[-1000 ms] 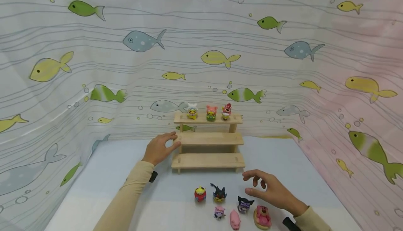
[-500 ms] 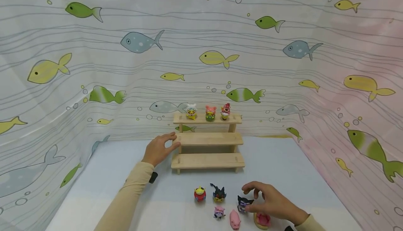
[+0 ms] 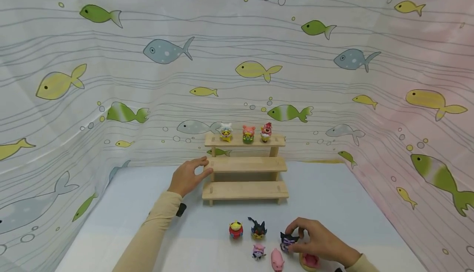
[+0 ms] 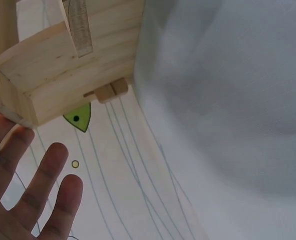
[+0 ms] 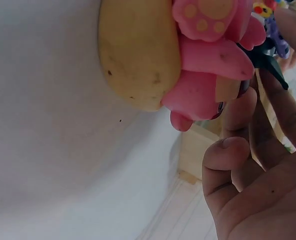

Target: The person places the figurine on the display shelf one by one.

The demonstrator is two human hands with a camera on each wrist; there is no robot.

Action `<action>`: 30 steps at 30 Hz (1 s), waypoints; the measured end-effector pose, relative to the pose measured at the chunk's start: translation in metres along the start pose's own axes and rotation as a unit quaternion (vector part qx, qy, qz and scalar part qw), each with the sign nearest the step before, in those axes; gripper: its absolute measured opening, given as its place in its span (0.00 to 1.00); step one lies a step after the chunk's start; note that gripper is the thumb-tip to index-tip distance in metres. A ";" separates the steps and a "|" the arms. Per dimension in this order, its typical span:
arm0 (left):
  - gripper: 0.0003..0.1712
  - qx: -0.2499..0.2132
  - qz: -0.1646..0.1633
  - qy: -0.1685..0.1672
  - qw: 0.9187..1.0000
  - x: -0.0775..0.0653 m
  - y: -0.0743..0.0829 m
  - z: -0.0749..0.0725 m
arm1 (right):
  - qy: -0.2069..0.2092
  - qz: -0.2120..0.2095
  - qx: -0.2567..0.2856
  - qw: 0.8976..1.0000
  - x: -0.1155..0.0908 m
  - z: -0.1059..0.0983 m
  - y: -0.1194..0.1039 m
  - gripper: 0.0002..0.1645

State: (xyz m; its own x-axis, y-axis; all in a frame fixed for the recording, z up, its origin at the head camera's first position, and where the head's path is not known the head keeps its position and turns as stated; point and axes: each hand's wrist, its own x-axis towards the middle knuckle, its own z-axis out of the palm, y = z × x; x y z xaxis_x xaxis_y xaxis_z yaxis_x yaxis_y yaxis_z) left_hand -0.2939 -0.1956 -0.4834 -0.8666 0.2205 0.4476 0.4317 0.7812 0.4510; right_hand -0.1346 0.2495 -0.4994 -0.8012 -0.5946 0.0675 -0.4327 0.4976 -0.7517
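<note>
At the left end of a three-tier wooden display stand (image 3: pixel 244 164), my left hand (image 3: pixel 188 177) grips the middle board between thumb and forefinger. In the left wrist view, its outer fingers (image 4: pixel 62 200) extend free beside the wood. My right hand (image 3: pixel 320 239) pinches a small figurine in a black pointed hood (image 3: pixel 286 241), which stands on the table. Its other fingers curl over a pink bear figurine on a tan base (image 3: pixel 309 260), partly hidden in the head view. The right wrist view shows this bear (image 5: pixel 198 100) large beside the fingers.
Three figurines (image 3: pixel 248 134) stand on the top tier. On the table, left of my right hand, are a red-and-yellow figurine (image 3: pixel 235 230), a black-eared one with a tail (image 3: pixel 258 228), a small pink-and-purple one (image 3: pixel 258 252) and a pink pig (image 3: pixel 277 259). A fish-print curtain (image 3: pixel 237 37) surrounds the table.
My right hand has come down and toward me from above the figurines and closed thumb and forefinger on the black-hooded one, covering part of the bear. My left hand stays at the stand.
</note>
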 end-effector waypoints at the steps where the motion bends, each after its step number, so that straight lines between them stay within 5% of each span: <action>1: 0.30 0.001 0.001 0.000 1.000 0.000 0.000 0.000 | -0.002 0.003 -0.001 1.000 0.000 0.000 0.000 0.18; 19: 0.29 -0.004 -0.006 -0.007 1.000 0.000 0.000 0.000 | -0.030 0.051 -0.070 0.996 0.007 0.002 -0.005 0.22; 30: 0.30 -0.008 0.008 0.004 1.000 -0.001 -0.001 0.001 | -0.007 0.069 -0.107 0.992 0.012 0.003 -0.004 0.24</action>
State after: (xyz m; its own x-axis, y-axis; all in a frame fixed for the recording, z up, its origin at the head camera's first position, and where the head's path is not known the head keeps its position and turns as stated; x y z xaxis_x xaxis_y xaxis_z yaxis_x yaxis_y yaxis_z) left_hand -0.2940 -0.1963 -0.4852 -0.8579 0.2285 0.4602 0.4492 0.7682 0.4561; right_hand -0.1414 0.2386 -0.4976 -0.8537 -0.5195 -0.0367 -0.3985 0.6970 -0.5962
